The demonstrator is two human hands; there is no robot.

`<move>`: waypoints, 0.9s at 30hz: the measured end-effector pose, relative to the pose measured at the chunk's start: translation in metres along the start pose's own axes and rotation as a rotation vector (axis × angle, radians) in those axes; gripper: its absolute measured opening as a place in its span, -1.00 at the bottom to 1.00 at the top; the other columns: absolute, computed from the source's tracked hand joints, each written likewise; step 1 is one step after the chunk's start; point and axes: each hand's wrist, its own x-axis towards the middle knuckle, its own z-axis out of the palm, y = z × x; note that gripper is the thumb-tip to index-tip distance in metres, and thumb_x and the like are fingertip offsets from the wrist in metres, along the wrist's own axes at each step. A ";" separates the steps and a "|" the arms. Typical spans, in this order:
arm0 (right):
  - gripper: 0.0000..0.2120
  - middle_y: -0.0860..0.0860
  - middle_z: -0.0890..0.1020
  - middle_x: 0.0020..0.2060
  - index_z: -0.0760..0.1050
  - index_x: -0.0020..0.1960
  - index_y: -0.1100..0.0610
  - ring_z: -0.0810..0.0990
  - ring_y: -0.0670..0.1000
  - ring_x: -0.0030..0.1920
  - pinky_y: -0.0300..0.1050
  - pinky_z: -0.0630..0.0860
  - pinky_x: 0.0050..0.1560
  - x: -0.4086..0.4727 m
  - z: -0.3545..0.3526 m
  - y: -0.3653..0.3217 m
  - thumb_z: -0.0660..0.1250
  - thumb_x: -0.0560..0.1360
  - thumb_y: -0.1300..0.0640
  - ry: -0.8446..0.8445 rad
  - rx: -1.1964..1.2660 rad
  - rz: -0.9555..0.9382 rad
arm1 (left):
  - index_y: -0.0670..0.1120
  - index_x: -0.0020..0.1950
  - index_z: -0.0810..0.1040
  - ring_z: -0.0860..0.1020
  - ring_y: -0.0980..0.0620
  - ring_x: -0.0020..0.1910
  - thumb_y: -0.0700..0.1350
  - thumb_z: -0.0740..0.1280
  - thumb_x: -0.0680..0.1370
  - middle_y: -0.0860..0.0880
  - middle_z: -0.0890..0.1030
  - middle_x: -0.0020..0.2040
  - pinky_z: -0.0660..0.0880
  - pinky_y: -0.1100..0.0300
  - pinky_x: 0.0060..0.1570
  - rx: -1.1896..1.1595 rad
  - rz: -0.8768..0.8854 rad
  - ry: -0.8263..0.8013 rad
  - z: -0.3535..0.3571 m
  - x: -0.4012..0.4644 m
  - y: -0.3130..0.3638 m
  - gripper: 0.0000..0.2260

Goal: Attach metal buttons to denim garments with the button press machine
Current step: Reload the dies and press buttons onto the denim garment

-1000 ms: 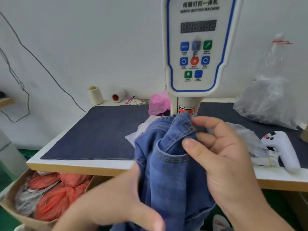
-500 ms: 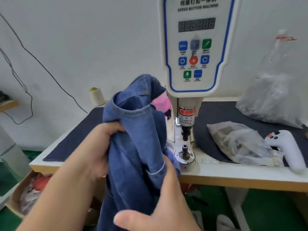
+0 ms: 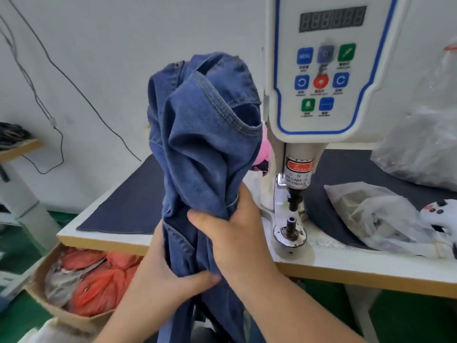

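Observation:
A blue denim garment [image 3: 197,144] is bunched and held upright in front of me, left of the button press machine [image 3: 319,78]. My left hand [image 3: 163,273] grips the lower part of the cloth from the left, thumb across it. My right hand [image 3: 237,236] grips the bunch just above, fingers curled round it. The machine's punch [image 3: 294,196] hangs over the lower die [image 3: 290,227] with nothing between them. No button is visible.
A dark cloth mat [image 3: 133,206] covers the table top [image 3: 358,266]. Clear plastic bags [image 3: 378,214] and a white handheld controller [image 3: 440,211] lie right of the die. A cardboard box with red bags [image 3: 86,280] stands below the table's left edge.
The garment moved from under the machine head to the left and was lifted upright. Both hands shifted their hold; the right hand now grips the bunch above the left.

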 end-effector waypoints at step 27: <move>-0.71 -0.13 0.71 -0.01 0.57 0.13 -0.09 0.63 -0.18 -0.03 -0.16 0.52 0.20 -0.046 -0.110 -0.036 0.44 0.42 0.00 -0.531 -0.495 0.549 | -0.11 0.43 0.29 0.50 -0.29 0.10 -0.10 0.32 0.50 -0.22 0.57 0.11 0.39 0.01 -0.11 0.966 -0.282 0.081 -0.011 0.178 -0.063 -0.48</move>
